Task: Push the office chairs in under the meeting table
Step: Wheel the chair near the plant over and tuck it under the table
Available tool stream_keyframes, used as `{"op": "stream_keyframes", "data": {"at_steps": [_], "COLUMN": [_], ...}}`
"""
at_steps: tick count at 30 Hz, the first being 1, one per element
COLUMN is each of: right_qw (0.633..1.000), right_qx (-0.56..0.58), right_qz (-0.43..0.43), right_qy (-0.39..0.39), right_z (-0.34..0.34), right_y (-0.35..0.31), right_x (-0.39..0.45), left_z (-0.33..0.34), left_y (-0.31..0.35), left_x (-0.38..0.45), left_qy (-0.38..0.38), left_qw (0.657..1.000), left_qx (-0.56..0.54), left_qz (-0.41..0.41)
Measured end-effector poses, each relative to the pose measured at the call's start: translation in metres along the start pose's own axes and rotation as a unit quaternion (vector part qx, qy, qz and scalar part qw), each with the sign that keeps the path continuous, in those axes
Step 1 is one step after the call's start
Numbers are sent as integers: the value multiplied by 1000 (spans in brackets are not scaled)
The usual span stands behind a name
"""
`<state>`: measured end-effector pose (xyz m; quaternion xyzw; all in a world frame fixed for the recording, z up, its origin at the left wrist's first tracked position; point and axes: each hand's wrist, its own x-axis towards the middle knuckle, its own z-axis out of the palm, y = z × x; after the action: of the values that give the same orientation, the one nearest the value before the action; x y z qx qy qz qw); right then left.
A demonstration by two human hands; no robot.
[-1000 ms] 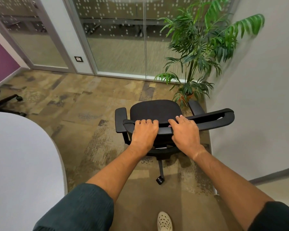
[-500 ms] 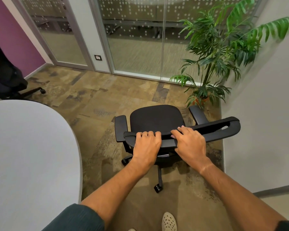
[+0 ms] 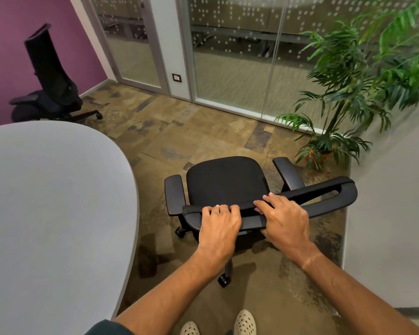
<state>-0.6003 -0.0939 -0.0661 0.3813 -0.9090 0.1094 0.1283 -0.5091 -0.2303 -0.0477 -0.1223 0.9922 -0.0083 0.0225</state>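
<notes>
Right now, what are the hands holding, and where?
Both hands, left hand and right hand, grip the black office chair by its backrest's top edge.

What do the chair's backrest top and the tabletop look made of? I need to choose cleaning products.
Backrest top: probably black mesh fabric over a plastic frame; tiny perforations show beside the left hand. Tabletop: seemingly matte pale-grey laminate; smooth, uniform, no grain or glare.

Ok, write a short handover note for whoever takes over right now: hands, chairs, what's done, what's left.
Left hand and right hand: both gripping the top of the near chair's backrest.
Near chair: out on the carpet beside the meeting table, seat facing the glass wall, not the table.
Second chair: by the purple wall, also out.
Done: nothing tucked in.
Left: turn and push in both.
</notes>
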Motion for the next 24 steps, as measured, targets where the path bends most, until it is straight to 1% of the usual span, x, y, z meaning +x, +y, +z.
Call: {"op": "stream_keyframes", "data": {"at_steps": [11, 18, 24], "right_qw": [993, 982, 971], "right_qx": [30, 51, 72], "right_qz": [-105, -179, -225], "right_qy": [32, 33, 29], "right_z": [16, 20, 29], "right_y": [4, 10, -4], "right_x": [1, 9, 16], "left_z": [-1, -2, -3], "left_y": [9, 20, 14], "left_x": [-32, -48, -65], "left_qy": [-26, -55, -76], "left_qw": [996, 990, 983], "left_qx": [-21, -12, -12], "left_qz": [-80, -128, -167]}}
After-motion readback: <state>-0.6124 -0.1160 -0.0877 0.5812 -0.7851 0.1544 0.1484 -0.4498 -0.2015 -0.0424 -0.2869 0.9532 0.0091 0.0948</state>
